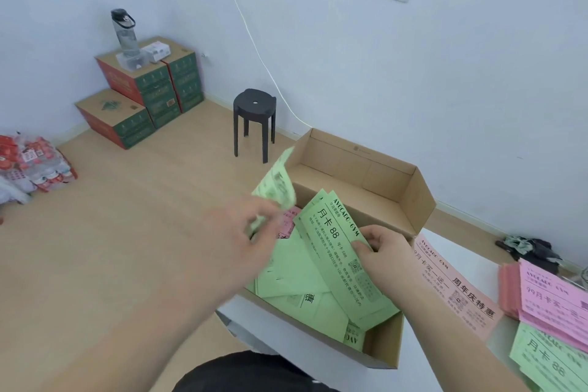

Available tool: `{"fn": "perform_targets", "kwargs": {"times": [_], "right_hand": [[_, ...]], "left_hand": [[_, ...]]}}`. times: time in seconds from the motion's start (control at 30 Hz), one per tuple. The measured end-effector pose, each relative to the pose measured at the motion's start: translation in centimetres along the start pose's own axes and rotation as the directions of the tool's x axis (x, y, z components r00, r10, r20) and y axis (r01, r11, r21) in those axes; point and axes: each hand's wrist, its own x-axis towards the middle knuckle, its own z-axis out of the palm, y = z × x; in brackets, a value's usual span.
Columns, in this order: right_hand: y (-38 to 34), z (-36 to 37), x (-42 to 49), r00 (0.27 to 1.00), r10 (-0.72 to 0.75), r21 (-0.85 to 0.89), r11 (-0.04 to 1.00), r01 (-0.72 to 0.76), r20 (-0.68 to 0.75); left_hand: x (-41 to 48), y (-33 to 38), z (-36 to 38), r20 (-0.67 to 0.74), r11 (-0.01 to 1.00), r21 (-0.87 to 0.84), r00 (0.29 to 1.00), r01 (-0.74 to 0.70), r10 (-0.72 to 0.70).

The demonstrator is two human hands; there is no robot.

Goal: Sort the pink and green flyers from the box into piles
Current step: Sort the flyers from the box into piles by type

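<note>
Far left: red packs (pixel 35 162) lie on the floor.
Corner: stacked cartons (pixel 143 89) sit by the wall, with a water bottle (pixel 125 32) on top.
Stool: a black stool (pixel 254 118) stands on the floor near the wall.
My left hand: my left hand (pixel 251 232) looks blurry. Its fingers pinch a curled green flyer (pixel 276 184) that bends up over the left edge of the box.
Box: the brown box (pixel 366 169) sits open on the white table (pixel 286 334).
In the box: lots of loose green flyers (pixel 305 289) lie inside. A hidden pink flyer (pixel 289 223) peeks out near my left hand.
My right hand: my right hand (pixel 385 251) pinches a long green flyer (pixel 334 248), thumb on top. It slants over the others.
Beside the box: one flat pink flyer (pixel 455 289) lies on the table, touching the box's right side.
Far right: the pink pile (pixel 553 299) lies on the table. The green pile (pixel 547 360) is closer to me, and its top edge is tucked under the pink pile.
</note>
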Motion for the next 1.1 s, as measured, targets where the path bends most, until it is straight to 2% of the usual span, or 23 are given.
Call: {"fn": "perform_targets", "kwargs": {"times": [0.07, 0.1, 0.17, 0.3, 0.4, 0.53, 0.6, 0.67, 0.7, 0.73, 0.77, 0.83, 0.87, 0.9, 0.93, 1.0, 1.1], "right_hand": [[-0.1, 0.2, -0.5, 1.0, -0.022, 0.011, 1.0, 0.022, -0.005], [-0.1, 0.4, -0.6, 0.999, -0.032, 0.022, 0.999, 0.032, -0.005], [0.1, 0.6, -1.0, 0.999, -0.048, 0.044, 0.998, 0.048, -0.006], [0.7, 0.5, -1.1, 0.998, -0.07, 0.056, 0.996, 0.07, -0.001], [0.5, 0.5, -1.4, 0.998, -0.054, 0.074, 0.996, 0.052, 0.022], [0.0, 0.4, -1.6, 0.991, -0.104, 0.072, 0.993, 0.098, 0.081], [-0.2, 0.4, -1.3, 0.989, -0.102, 0.039, 0.994, 0.098, 0.108], [-0.1, 0.5, -0.9, 0.991, -0.072, -0.015, 0.997, 0.074, 0.11], [0.0, 0.6, -0.6, 0.993, -0.053, -0.048, 0.997, 0.059, 0.107], [0.1, 0.6, -0.5, 0.994, -0.039, -0.086, 0.995, 0.048, 0.101], [0.1, 0.5, -0.5, 0.995, -0.039, -0.129, 0.99, 0.051, 0.09], [-0.3, 0.1, -0.6, 0.992, -0.107, -0.287, 0.95, 0.123, 0.068], [-0.7, -0.1, -0.7, 0.985, -0.157, -0.396, 0.902, 0.172, 0.07], [-1.1, -0.3, -0.8, 0.975, -0.205, -0.492, 0.843, 0.22, 0.086], [-1.5, -0.4, -0.9, 0.959, -0.258, -0.549, 0.789, 0.277, 0.113], [-1.7, -0.1, -1.1, 0.919, -0.339, -0.568, 0.724, 0.391, 0.202], [-1.2, 0.5, -1.4, 0.909, -0.336, -0.549, 0.725, 0.417, 0.246]], "left_hand": [[-2.6, -1.3, 3.4, 0.075, 0.974, 0.099, 0.978, -0.203, 0.196], [-3.6, -2.0, 4.9, 0.107, 0.959, 0.129, 0.965, -0.251, 0.238], [-4.8, -3.1, 7.0, 0.152, 0.948, 0.152, 0.954, -0.28, 0.257], [-6.2, -3.2, 8.8, 0.156, 0.93, 0.211, 0.95, -0.3, 0.271], [-6.6, -3.2, 9.4, 0.152, 0.932, 0.187, 0.947, -0.31, 0.284], [-6.9, -2.8, 10.3, 0.167, 0.954, 0.1, 0.95, -0.284, 0.265], [-6.9, -2.5, 10.8, 0.31, 0.973, 0.022, 0.927, -0.231, 0.213], [-6.6, -2.5, 10.6, 0.526, 0.988, -0.032, 0.838, -0.15, 0.144], [-6.3, -2.6, 10.3, 0.595, 0.991, -0.022, 0.795, -0.134, 0.121], [-5.9, -2.8, 9.7, 0.61, 0.991, -0.01, 0.785, -0.132, 0.111], [-5.1, -2.9, 8.8, 0.565, 0.989, 0.005, 0.817, -0.147, 0.119], [-3.0, -3.4, 6.7, 0.316, 0.958, 0.091, 0.92, -0.272, 0.232], [-1.9, -3.6, 5.8, 0.203, 0.932, 0.156, 0.934, -0.326, 0.293], [-0.8, -4.0, 5.0, 0.147, 0.909, 0.221, 0.933, -0.354, 0.328], [0.3, -4.1, 4.3, 0.157, 0.885, 0.277, 0.926, -0.375, 0.343], [1.7, -4.7, 3.6, 0.288, 0.846, 0.35, 0.906, -0.402, 0.311], [2.1, -6.3, 3.6, 0.437, 0.846, 0.353, 0.87, -0.4, 0.228]]}}
